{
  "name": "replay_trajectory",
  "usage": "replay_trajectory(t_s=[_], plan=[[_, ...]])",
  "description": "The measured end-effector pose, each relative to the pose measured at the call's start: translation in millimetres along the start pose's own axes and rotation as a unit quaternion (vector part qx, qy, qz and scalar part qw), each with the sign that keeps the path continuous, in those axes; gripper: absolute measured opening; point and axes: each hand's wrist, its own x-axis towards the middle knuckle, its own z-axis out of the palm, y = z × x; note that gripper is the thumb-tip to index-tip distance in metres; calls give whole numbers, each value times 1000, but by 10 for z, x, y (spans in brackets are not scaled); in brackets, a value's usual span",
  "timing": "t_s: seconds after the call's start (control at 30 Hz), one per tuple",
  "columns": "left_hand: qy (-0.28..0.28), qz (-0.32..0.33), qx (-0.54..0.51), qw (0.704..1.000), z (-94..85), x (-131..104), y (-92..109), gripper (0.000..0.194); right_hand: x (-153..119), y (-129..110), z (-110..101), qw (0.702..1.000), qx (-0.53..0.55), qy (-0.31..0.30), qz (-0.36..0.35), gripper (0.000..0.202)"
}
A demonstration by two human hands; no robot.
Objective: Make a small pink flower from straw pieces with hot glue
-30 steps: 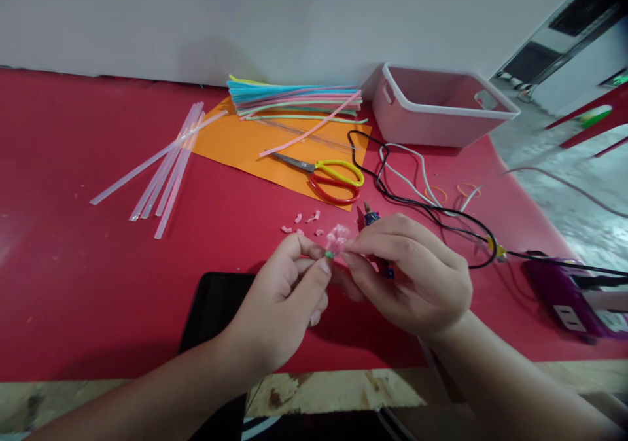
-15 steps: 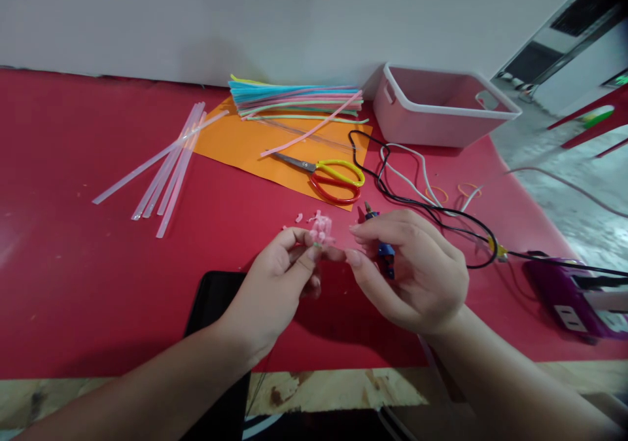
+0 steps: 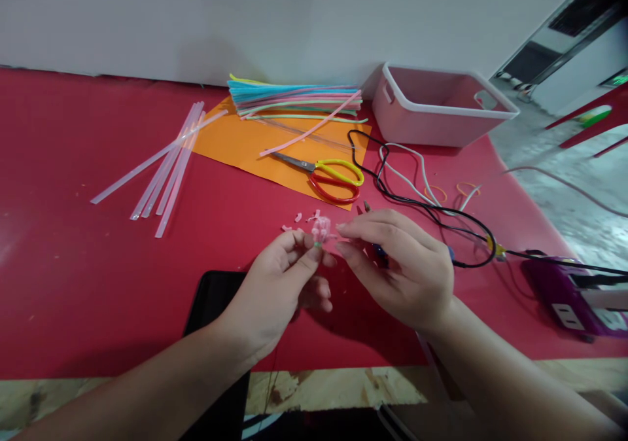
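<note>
Between the thumb and fingers of my left hand [image 3: 277,274] is a small pink pipe-cleaner piece [image 3: 322,227], shaped like a little flower, with a bit of green at its base. My right hand [image 3: 397,264] hovers just right of it. Its thumb and fingertips are apart, close to a thin pink end that sticks out from the piece. Under and behind the right hand lies a blue glue gun [image 3: 379,251], mostly hidden, its nozzle showing past the knuckles. Pink scraps [image 3: 298,217] lie on the red table just beyond my left hand.
Scissors [image 3: 336,180] and a bundle of pipe cleaners [image 3: 294,97] lie on orange paper [image 3: 230,143]. Clear glue sticks [image 3: 169,166] are at left, a pink bin [image 3: 422,117] at back right. A black cord [image 3: 417,199] runs to a purple power strip [image 3: 564,297]. A black phone-like slab [image 3: 210,297] sits by my left forearm.
My right hand has shifted left, closer to the pink piece, and covers more of the glue gun. The lower fingers of my left hand have spread a little.
</note>
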Motion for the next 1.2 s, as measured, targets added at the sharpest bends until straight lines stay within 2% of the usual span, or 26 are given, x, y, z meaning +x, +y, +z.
replay_trajectory(t_s=[0.33,0.7,0.93,1.2], plan=[[-42,-18,-50,998,26,-15,32,11,3,22,9,1000,-13,-4,9,14],[-52,-12,-43,998,22,-27,12,10,-17,19,-6,1000,-10,-9,-8,11],[-56,-13,-52,997,27,-22,18,11,-26,46,-13,999,-12,-14,-36,19],[-52,-15,-49,997,31,-25,7,9,-25,15,4,1000,-21,-17,-12,12]])
